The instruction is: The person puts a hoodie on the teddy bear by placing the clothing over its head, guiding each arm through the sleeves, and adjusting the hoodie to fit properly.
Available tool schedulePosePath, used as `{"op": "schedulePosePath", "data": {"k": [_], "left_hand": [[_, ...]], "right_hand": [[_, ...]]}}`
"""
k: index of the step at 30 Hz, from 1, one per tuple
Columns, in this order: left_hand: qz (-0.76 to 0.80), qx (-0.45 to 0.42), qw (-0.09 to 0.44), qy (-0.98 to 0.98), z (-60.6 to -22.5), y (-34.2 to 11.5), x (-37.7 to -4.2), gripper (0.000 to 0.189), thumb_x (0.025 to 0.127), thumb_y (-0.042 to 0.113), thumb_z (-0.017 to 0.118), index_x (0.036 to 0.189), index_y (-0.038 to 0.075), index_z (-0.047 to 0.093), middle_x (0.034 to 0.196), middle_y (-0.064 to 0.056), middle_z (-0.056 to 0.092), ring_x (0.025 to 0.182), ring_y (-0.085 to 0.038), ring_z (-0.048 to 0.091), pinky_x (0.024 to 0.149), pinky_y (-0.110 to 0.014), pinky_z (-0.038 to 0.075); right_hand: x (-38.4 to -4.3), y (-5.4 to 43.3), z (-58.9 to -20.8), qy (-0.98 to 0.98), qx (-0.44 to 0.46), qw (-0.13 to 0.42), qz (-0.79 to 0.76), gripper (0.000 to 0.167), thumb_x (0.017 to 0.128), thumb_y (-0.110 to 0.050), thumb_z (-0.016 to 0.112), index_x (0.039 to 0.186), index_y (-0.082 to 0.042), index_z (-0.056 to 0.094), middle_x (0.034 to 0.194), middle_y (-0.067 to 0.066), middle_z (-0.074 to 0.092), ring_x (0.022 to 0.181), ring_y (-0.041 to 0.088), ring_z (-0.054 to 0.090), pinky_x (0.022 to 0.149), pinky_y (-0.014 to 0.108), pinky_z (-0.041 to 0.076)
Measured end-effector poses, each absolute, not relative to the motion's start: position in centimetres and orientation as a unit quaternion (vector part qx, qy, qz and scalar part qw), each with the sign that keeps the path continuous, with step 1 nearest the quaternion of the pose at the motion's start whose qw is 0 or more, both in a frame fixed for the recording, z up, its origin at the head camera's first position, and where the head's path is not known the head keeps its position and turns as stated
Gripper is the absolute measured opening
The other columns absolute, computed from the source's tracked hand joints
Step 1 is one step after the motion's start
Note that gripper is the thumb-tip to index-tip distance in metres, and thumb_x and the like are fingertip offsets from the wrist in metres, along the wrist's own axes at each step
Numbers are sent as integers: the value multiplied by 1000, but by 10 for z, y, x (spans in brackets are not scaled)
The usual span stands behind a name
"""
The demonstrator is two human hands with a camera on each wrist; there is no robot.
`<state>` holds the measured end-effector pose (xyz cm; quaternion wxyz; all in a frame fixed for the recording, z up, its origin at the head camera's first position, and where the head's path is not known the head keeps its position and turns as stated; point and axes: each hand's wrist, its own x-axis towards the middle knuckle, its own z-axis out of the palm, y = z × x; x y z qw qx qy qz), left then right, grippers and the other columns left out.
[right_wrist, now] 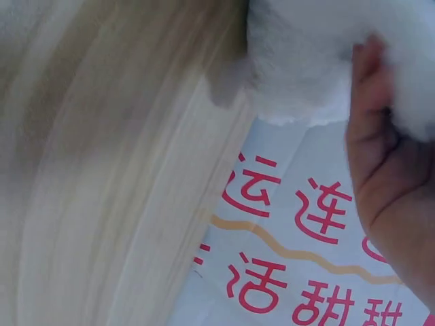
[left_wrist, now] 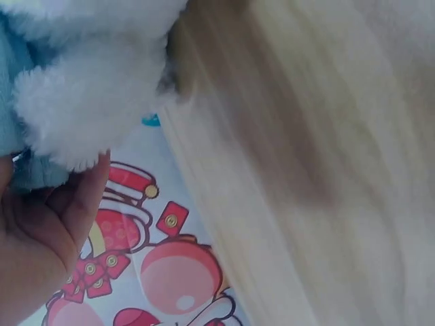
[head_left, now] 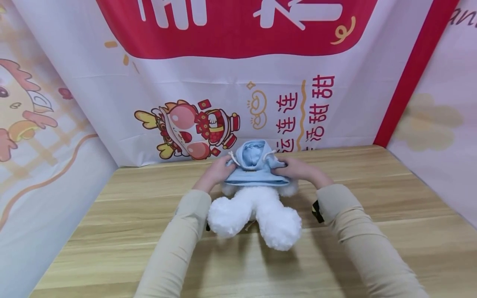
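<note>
A white fluffy plush toy point(head_left: 280, 227) lies on its back on the table, its two legs toward me. Light blue cloth, a small hooded sweatshirt point(head_left: 257, 178) with white drawstrings, covers its upper body, and its head is hidden. My left hand point(head_left: 217, 171) pinches the sweatshirt's left side; in the left wrist view its fingers curl at the blue cloth beside a white paw point(left_wrist: 85, 102). On the opposite side my right hand point(head_left: 302, 169) grips the sweatshirt's edge. The right wrist view has that hand's fingers point(right_wrist: 370, 95) against white plush point(right_wrist: 299, 68).
The wood-grain table point(head_left: 141, 231) ends at a printed cloth backdrop point(head_left: 223, 78) right behind the toy. Another printed cloth point(head_left: 48, 124) hangs along the left side, and a pale one point(head_left: 439, 136) on the right. A thin string point(head_left: 250, 224) shows between the toy's legs.
</note>
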<state>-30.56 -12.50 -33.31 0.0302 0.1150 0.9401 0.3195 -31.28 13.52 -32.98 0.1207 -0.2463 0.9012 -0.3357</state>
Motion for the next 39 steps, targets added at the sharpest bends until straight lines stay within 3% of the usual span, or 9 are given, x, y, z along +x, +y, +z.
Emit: {"op": "schedulePosePath", "data": {"k": [6, 9, 13, 16, 20, 26, 31, 35, 39], "left_hand": [[361, 71, -5, 930, -321, -128, -308, 34, 98, 28, 53, 127, 10, 59, 115, -16, 63, 89, -26, 61, 76, -37, 55], [426, 37, -28, 903, -315, -126, -309, 31, 96, 25, 57, 124, 11, 53, 116, -18, 59, 81, -26, 59, 60, -33, 56], [455, 23, -79, 887, -308, -119, -310, 21, 96, 16, 56, 113, 9, 46, 127, -18, 57, 108, -31, 59, 79, -40, 56], [436, 29, -96, 894, -306, -115, -312, 14, 98, 13, 52, 110, 9, 57, 126, -13, 61, 118, -28, 55, 94, -41, 48], [428, 46, -91, 898, -307, -109, -316, 28, 98, 20, 48, 115, 9, 67, 128, -12, 61, 114, -30, 56, 96, -40, 46], [405, 68, -34, 911, -305, -95, -315, 76, 85, 54, 62, 140, 5, 45, 146, -16, 38, 135, -31, 38, 114, -44, 32], [367, 80, -12, 927, -303, -87, -316, 86, 80, 40, 73, 147, 5, 32, 149, -15, 27, 133, -31, 38, 113, -44, 33], [326, 87, -22, 941, -302, -86, -316, 73, 85, 22, 67, 147, 4, 33, 148, -17, 29, 131, -31, 42, 112, -43, 36], [283, 81, -40, 955, -301, -86, -315, 54, 94, 22, 58, 143, 8, 42, 143, -14, 39, 128, -29, 46, 109, -44, 39]], "right_hand": [[-315, 136, -317, 912, -197, 59, -355, 47, 96, -27, 55, 134, 0, 50, 129, 24, 56, 115, 34, 55, 97, 47, 46], [-316, 133, -310, 917, -160, 20, -364, 42, 97, -31, 55, 130, -4, 53, 110, 22, 61, 87, 28, 61, 76, 40, 52], [-318, 128, -303, 907, -129, -13, -401, 33, 97, -30, 54, 117, -4, 54, 92, 19, 58, 62, 20, 56, 59, 34, 52], [-318, 127, -300, 899, -116, -39, -421, 37, 98, -30, 54, 124, -4, 53, 110, 21, 61, 84, 23, 63, 76, 39, 55], [-318, 127, -296, 895, -99, -48, -433, 51, 98, -36, 52, 140, -8, 44, 136, 19, 53, 120, 32, 54, 100, 47, 46], [-320, 131, -300, 897, -114, -18, -426, 84, 87, -40, 67, 150, -4, 24, 152, 19, 34, 140, 35, 34, 115, 49, 30], [-323, 133, -304, 894, -154, -25, -420, 98, 79, -23, 79, 152, -4, 15, 154, 21, 27, 142, 37, 28, 118, 49, 24], [-325, 135, -305, 905, -160, -35, -392, 84, 84, -12, 70, 151, -4, 20, 151, 25, 29, 138, 39, 31, 115, 52, 27], [-326, 136, -308, 917, -142, -82, -364, 51, 91, -9, 56, 139, 0, 43, 140, 26, 40, 124, 38, 41, 105, 51, 38]]}}
